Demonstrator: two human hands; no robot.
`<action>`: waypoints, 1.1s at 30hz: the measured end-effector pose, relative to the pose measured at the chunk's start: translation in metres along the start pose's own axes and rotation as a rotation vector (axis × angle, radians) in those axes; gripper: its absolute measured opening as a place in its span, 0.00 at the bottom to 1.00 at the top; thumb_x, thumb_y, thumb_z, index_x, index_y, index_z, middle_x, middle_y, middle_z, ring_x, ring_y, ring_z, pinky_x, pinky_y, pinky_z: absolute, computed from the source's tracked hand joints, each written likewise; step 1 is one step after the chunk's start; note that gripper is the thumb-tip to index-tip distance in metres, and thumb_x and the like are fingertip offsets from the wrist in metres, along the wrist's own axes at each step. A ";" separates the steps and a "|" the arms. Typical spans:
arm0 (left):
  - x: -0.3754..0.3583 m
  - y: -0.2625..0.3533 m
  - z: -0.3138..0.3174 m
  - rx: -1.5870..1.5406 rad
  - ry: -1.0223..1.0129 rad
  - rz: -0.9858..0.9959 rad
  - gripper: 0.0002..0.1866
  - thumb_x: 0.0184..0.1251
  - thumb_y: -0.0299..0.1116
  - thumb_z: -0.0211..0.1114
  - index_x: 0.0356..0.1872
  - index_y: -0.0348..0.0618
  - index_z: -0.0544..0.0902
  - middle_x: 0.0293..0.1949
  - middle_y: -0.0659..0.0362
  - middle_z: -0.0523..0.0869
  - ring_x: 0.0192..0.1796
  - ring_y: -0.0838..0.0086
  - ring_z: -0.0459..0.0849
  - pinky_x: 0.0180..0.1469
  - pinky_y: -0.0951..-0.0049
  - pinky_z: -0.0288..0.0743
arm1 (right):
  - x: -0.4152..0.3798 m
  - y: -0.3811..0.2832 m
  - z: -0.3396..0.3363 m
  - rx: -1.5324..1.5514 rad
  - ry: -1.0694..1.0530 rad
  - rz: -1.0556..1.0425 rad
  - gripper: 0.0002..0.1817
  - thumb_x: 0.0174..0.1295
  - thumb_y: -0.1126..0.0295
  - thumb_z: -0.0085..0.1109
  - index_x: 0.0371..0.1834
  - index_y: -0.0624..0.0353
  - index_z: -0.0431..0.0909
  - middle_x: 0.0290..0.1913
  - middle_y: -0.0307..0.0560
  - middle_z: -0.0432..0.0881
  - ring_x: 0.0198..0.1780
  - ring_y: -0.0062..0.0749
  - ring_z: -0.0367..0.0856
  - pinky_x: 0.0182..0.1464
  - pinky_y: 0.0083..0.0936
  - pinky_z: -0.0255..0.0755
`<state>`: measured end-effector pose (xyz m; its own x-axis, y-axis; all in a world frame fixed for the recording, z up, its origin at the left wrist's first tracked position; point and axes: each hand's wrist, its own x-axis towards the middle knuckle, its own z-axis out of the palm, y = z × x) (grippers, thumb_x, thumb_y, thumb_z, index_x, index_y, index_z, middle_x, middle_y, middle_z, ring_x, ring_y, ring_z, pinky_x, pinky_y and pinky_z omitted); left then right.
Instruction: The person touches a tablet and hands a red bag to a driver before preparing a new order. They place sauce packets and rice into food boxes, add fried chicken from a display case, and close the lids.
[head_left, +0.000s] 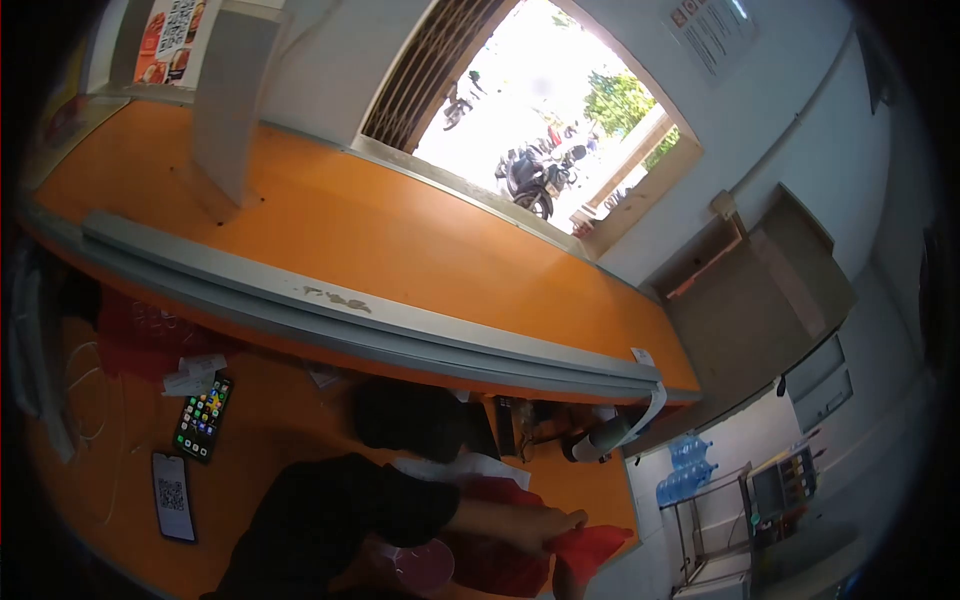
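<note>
Head view: one hand (548, 525), on a black-sleeved arm, reaches across the orange bench (260, 440); which hand it is cannot be told. Its fingers are closed on the edge of a red plastic bag (590, 548), which lies crumpled, long axis running away from the hand toward the bench end. No second hand shows. Just under the forearm stands a clear pink plastic cup (425, 565). Well apart, beyond the sleeve, lie a black smartphone with lit icon screen (204, 417) and a phone showing a QR code (173, 496). Beyond the hand stands a receipt printer (600, 440).
</note>
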<state>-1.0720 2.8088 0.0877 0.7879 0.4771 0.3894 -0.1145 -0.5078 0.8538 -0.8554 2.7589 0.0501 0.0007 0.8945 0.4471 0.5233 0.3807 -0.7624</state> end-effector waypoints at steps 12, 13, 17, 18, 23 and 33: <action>0.004 -0.014 0.007 0.022 -0.071 -0.158 0.34 0.46 0.26 0.70 0.55 0.41 0.61 0.39 0.47 0.79 0.43 0.55 0.81 0.41 0.62 0.74 | 0.006 -0.007 -0.021 -0.089 -0.577 0.052 0.21 0.63 0.66 0.54 0.58 0.60 0.68 0.49 0.47 0.77 0.53 0.35 0.76 0.54 0.29 0.69; 0.004 -0.011 0.007 0.080 -0.097 -0.181 0.35 0.46 0.26 0.70 0.56 0.40 0.61 0.41 0.46 0.79 0.44 0.54 0.81 0.41 0.62 0.74 | 0.012 -0.030 -0.024 -0.169 -0.648 -0.022 0.18 0.67 0.68 0.49 0.58 0.60 0.67 0.50 0.46 0.77 0.54 0.33 0.75 0.57 0.27 0.67; -0.022 0.058 -0.041 0.572 -0.189 -0.273 0.38 0.48 0.28 0.69 0.62 0.39 0.59 0.46 0.44 0.77 0.47 0.50 0.79 0.45 0.61 0.75 | -0.004 -0.022 0.007 -0.101 -0.655 -0.034 0.16 0.67 0.69 0.47 0.56 0.60 0.68 0.49 0.45 0.77 0.53 0.32 0.75 0.56 0.26 0.67; -0.030 0.071 -0.048 0.632 -0.190 -0.298 0.39 0.49 0.28 0.69 0.63 0.39 0.58 0.47 0.44 0.76 0.48 0.50 0.79 0.46 0.60 0.75 | -0.010 -0.011 0.021 -0.057 -0.604 -0.012 0.15 0.67 0.70 0.47 0.56 0.60 0.68 0.48 0.45 0.77 0.52 0.32 0.75 0.56 0.26 0.67; -0.060 0.161 -0.068 0.649 -0.290 -0.425 0.31 0.62 0.35 0.62 0.63 0.36 0.59 0.49 0.43 0.75 0.52 0.50 0.77 0.52 0.60 0.73 | -0.029 0.020 0.036 0.054 -0.349 0.084 0.12 0.68 0.72 0.45 0.53 0.60 0.69 0.47 0.45 0.76 0.51 0.31 0.75 0.55 0.25 0.66; -0.104 0.193 -0.083 0.513 -0.190 -0.422 0.30 0.65 0.41 0.60 0.61 0.34 0.61 0.52 0.42 0.75 0.56 0.51 0.75 0.53 0.59 0.72 | 0.064 -0.077 -0.044 -0.226 -0.193 -0.233 0.07 0.68 0.74 0.45 0.44 0.59 0.72 0.41 0.47 0.77 0.45 0.37 0.76 0.47 0.28 0.69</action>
<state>-1.2266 2.7202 0.2410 0.7999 0.5982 -0.0481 0.4893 -0.6036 0.6295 -0.8584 2.7770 0.1580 -0.2901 0.8259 0.4834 0.6653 0.5371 -0.5185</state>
